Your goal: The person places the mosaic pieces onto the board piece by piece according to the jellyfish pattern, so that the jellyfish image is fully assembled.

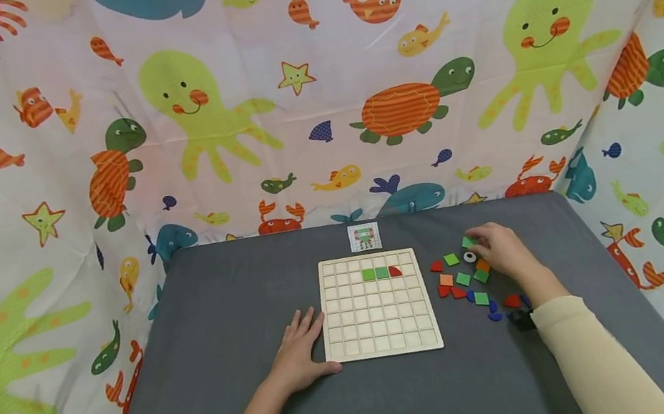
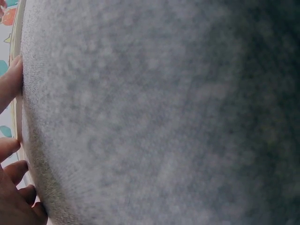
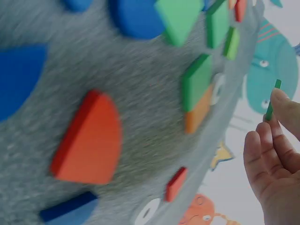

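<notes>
A wooden grid board (image 1: 376, 313) lies on the table, with two green square tiles (image 1: 375, 274) and a red quarter-circle tile (image 1: 395, 271) side by side in an upper row. My left hand (image 1: 300, 354) rests with spread fingers at the board's lower left edge; in the left wrist view its fingertips (image 2: 17, 70) touch the board's side. Over the loose tiles to the right, my right hand (image 1: 501, 251) pinches a green square tile (image 3: 269, 112) between thumb and fingers, seen edge-on in the right wrist view and raised off the cloth.
Loose red, green, orange and blue tiles (image 1: 481, 298) are scattered right of the board, with a white ring (image 1: 469, 257) among them. Behind the board lies a small picture card (image 1: 364, 236). A sea-animal curtain (image 1: 317, 115) borders the grey table (image 1: 240, 286).
</notes>
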Action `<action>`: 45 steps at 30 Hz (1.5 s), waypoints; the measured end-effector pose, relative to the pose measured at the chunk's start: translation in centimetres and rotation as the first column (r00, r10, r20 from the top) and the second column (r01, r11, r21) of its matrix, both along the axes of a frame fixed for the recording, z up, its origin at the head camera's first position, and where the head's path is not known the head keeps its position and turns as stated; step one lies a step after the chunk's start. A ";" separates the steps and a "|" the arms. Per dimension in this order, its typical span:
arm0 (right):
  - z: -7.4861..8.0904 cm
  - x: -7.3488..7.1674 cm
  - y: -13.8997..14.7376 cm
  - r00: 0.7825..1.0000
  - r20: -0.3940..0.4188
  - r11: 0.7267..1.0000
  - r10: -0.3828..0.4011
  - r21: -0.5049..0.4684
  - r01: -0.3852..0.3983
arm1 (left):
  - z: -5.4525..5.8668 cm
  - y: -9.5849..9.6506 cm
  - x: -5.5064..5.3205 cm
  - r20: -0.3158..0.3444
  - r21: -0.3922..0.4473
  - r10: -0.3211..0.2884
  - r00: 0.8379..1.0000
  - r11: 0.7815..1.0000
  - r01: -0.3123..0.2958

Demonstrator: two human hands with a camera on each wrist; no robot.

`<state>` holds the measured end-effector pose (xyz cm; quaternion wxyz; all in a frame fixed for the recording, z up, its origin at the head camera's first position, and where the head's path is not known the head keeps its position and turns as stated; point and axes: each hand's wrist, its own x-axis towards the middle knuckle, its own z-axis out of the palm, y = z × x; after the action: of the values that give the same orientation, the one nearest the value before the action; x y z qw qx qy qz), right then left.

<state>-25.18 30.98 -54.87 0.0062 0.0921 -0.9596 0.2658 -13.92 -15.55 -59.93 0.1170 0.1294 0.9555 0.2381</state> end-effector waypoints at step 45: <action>2.0 -0.4 -13.6 0.972 0.000 0.971 0.233 -0.052 -0.233 | 0.0 0.0 -0.1 0.016 0.048 -0.005 1.000 0.999 0.005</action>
<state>-25.58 17.43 -52.92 -0.0256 0.2029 -0.9351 0.2896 -14.05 -15.59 -59.93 0.1222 0.1326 0.9481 0.2617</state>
